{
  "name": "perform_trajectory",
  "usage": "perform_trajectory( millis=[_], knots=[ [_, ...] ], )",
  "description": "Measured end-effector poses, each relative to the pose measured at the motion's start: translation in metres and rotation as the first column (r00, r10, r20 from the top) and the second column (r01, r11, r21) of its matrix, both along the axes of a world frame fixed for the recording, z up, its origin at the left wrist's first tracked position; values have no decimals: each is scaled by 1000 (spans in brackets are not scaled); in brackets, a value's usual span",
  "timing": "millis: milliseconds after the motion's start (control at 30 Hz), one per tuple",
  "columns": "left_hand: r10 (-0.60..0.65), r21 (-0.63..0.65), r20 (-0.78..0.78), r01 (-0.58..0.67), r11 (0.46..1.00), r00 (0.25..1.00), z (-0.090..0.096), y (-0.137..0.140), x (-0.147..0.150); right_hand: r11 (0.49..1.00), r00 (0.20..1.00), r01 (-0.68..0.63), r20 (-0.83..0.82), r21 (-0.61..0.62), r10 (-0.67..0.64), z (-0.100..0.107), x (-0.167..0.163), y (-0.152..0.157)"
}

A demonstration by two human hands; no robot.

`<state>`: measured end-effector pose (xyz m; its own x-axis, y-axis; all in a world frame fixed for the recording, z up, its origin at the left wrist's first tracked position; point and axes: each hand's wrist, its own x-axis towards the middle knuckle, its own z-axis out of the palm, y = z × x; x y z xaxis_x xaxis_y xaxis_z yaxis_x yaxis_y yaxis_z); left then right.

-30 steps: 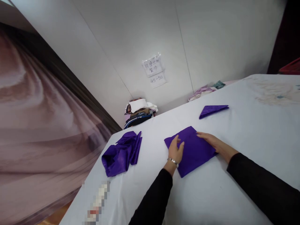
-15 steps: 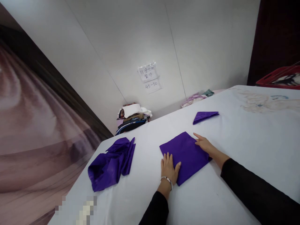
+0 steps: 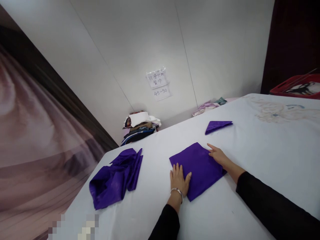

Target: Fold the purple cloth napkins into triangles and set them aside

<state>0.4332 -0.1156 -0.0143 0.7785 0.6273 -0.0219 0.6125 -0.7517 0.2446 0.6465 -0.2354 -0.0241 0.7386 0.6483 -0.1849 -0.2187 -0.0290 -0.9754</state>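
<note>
A purple napkin [image 3: 198, 171], folded into a flat square, lies on the white-covered table in front of me. My left hand [image 3: 179, 180] rests on its near left edge, palm down with fingers spread and thumb out, a silver bracelet on the wrist. At the far right edge of the square is my right hand [image 3: 218, 156]. Its index finger stretches out past the edge, while the other fingers touch the cloth and are partly hidden. Beyond it sits a purple napkin folded into a triangle [image 3: 218, 126]. Crumpled purple cloth [image 3: 113, 183] lies to the left.
Behind the far table edge stand a pile of folded clothes [image 3: 140, 126] and some lilac cloth [image 3: 206, 107]. Handwritten paper signs [image 3: 160, 83] hang on the wall. A red basket [image 3: 295, 86] is at the far right, and a pinkish curtain [image 3: 37, 133] hangs at the left.
The view has shifted slightly. Both hands keep nearly the same places on the square napkin, and the cloths lie as before.
</note>
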Motion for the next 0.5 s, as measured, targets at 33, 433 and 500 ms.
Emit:
perform_trajectory(
  millis=[33,433,500],
  knots=[
    [7,2,15,-7,1000,1000,0,1,0,1000,1000,0,6,2,0,-1,1,0],
    [39,66,-63,-35,997,997,-5,15,14,997,991,-15,133,-80,26,-13,15,-5],
    [39,66,-60,-35,997,997,-6,15,13,988,973,-10,227,-153,45,-9,18,-8]
  ],
)
